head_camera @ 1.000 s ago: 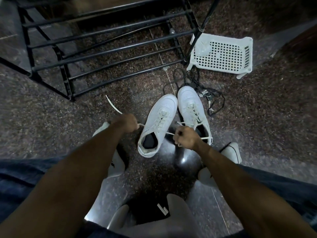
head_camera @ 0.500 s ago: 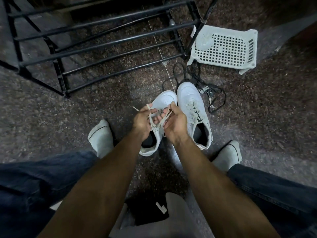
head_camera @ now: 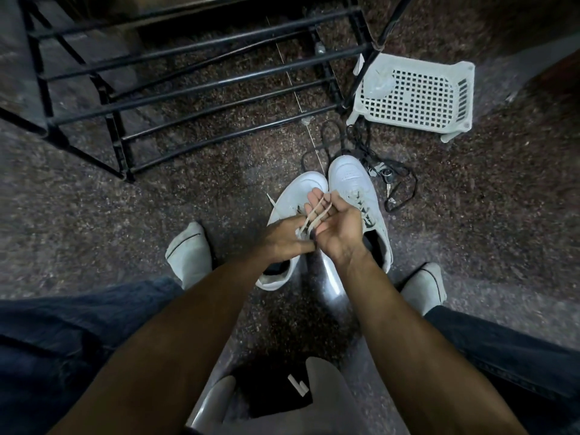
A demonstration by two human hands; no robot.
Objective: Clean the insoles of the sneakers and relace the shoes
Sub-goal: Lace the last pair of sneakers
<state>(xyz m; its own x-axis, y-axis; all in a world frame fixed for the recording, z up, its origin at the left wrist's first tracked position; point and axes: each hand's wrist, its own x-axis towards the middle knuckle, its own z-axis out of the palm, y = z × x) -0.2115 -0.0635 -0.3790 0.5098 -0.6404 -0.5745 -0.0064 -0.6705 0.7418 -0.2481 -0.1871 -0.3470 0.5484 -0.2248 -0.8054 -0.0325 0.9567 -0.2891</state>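
Two white sneakers stand side by side on the dark speckled floor, toes pointing away. The left sneaker [head_camera: 303, 186] lies partly under my hands; the right sneaker [head_camera: 354, 177] has its lace threaded through the eyelets. Above the left sneaker my left hand [head_camera: 282, 238] pinches the white lace [head_camera: 315, 215] near its lower end. My right hand [head_camera: 337, 226] is turned palm up, and the lace strands run across its fingers, which curl round them. A loose lace end [head_camera: 272, 200] sticks out to the left.
A black metal shoe rack [head_camera: 188, 76] stands at the back left. A white perforated plastic tray [head_camera: 417, 95] lies at the back right. A black cable tangle [head_camera: 392, 183] sits beside the right sneaker. My socked feet [head_camera: 190, 254] flank the shoes.
A second ago my hands were apart, pulling the lace ends sideways. They have come together over the left sneaker, and the right hand has turned palm up with the lace across it.
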